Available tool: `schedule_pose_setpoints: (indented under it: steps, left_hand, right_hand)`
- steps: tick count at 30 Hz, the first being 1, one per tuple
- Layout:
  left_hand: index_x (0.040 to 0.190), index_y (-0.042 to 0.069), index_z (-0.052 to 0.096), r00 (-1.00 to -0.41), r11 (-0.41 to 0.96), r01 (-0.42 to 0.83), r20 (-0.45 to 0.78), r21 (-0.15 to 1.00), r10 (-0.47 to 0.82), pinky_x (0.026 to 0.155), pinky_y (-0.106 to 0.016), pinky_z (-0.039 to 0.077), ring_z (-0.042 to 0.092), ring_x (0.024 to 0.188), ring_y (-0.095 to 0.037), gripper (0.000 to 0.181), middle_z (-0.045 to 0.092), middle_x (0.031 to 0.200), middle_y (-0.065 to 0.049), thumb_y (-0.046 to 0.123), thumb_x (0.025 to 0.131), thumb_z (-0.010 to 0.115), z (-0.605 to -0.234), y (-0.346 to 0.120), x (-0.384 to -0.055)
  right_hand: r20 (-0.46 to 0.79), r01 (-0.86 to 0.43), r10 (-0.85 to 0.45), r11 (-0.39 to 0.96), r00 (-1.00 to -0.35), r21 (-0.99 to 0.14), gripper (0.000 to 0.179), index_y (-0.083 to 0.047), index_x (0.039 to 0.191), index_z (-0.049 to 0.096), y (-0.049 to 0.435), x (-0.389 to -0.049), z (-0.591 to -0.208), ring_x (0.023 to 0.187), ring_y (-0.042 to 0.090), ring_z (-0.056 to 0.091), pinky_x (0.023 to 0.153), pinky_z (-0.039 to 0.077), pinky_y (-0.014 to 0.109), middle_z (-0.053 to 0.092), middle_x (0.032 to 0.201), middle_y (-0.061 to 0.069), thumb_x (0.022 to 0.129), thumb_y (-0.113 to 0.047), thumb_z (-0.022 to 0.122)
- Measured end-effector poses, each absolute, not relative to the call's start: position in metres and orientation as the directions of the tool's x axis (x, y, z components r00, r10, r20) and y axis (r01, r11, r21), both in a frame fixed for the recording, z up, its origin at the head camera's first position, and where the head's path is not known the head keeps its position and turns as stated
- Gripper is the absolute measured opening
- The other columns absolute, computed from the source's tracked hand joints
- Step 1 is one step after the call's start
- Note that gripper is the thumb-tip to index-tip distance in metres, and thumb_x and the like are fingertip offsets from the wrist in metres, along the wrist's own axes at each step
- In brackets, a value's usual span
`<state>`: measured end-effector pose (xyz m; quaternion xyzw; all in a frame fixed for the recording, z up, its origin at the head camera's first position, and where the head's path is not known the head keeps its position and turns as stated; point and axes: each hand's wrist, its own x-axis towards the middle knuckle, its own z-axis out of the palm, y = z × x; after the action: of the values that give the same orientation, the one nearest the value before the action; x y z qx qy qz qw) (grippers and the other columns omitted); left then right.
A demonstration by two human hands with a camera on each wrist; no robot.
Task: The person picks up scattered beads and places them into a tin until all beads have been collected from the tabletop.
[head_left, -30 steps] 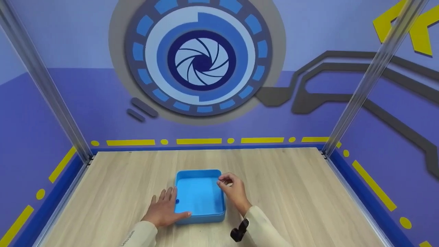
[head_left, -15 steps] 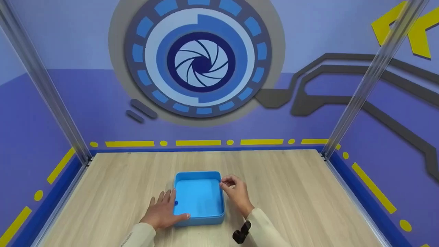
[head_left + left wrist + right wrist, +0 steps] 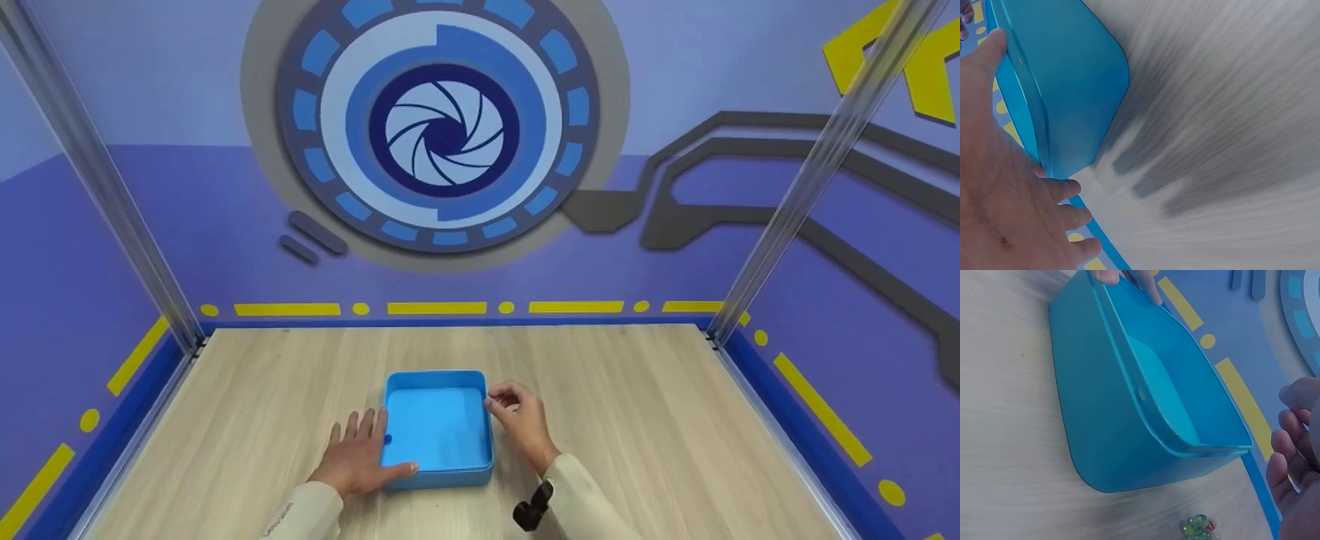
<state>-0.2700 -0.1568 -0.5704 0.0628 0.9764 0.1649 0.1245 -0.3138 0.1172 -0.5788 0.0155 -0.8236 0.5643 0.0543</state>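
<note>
Judged work unfinished, found one apparent bead (image 3: pixel 388 439) inside the box (image 3: pixel 442 478), marbles (image 3: pixel 1201 526) beside it, left hand (image 3: pixel 358 459) splayed against it, and could not tell right hand (image 3: pixel 522 421) empty or holding.

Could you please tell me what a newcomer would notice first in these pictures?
Probably the big round emblem, high in the head view. Next, the bright blue box on the wooden table, with the left hand against its left side and the right hand by its right. A small glassy cluster glints at the bottom of the right wrist view.
</note>
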Motion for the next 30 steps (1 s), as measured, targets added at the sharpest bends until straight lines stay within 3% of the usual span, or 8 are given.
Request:
schedule_pose_setpoints:
  steps: [5, 11, 18, 30]
  left_hand:
    - [0.152, 0.002, 0.023, -0.963, 0.939, 0.085, -0.212, 0.334, 0.163, 0.114, -0.067, 0.009, 0.018, 0.146, -0.046, 0.117, 0.025, 0.157, -0.024, 0.08, 0.072, 0.058, -0.568, -0.156, -0.271]
    - [0.152, 0.001, 0.024, -0.966, 0.939, 0.097, -0.196, 0.331, 0.169, 0.114, -0.068, 0.01, 0.018, 0.146, -0.046, 0.115, 0.024, 0.158, -0.024, 0.077, 0.073, 0.06, -0.57, -0.156, -0.27]
    - [0.151, 0.001, 0.024, -0.966, 0.943, 0.088, -0.203, 0.321, 0.16, 0.114, -0.068, 0.01, 0.018, 0.146, -0.046, 0.116, 0.021, 0.159, -0.024, 0.078, 0.073, 0.059, -0.57, -0.156, -0.27]
    - [0.152, 0.001, 0.024, -0.965, 0.946, 0.088, -0.21, 0.313, 0.16, 0.114, -0.068, 0.01, 0.018, 0.146, -0.046, 0.115, 0.021, 0.159, -0.023, 0.078, 0.074, 0.058, -0.572, -0.156, -0.271]
  right_hand:
    - [0.102, -0.076, 0.053, 0.355, -0.993, -0.932, 0.012, -0.012, 0.101, 0.066, 0.122, -0.317, -0.578, 0.087, 0.017, 0.056, 0.066, 0.05, 0.022, 0.063, 0.095, 0.003, 0.091, -0.017, 0.067]
    - [0.104, -0.076, 0.062, 0.358, -0.993, -0.931, 0.01, -0.012, 0.1, 0.066, 0.125, -0.318, -0.58, 0.088, 0.016, 0.056, 0.073, 0.048, 0.022, 0.063, 0.094, 0.002, 0.091, -0.015, 0.068]
    - [0.08, -0.051, 0.074, 0.337, -0.994, -0.94, 0.011, -0.008, 0.101, 0.066, 0.128, -0.316, -0.582, 0.087, 0.016, 0.056, 0.065, 0.048, 0.021, 0.063, 0.094, 0.004, 0.091, -0.012, 0.066]
    - [0.057, -0.034, 0.067, 0.305, -0.996, -0.952, 0.01, -0.005, 0.099, 0.065, 0.143, -0.317, -0.594, 0.082, 0.016, 0.056, 0.065, 0.048, 0.021, 0.063, 0.09, 0.006, 0.09, -0.008, 0.066]
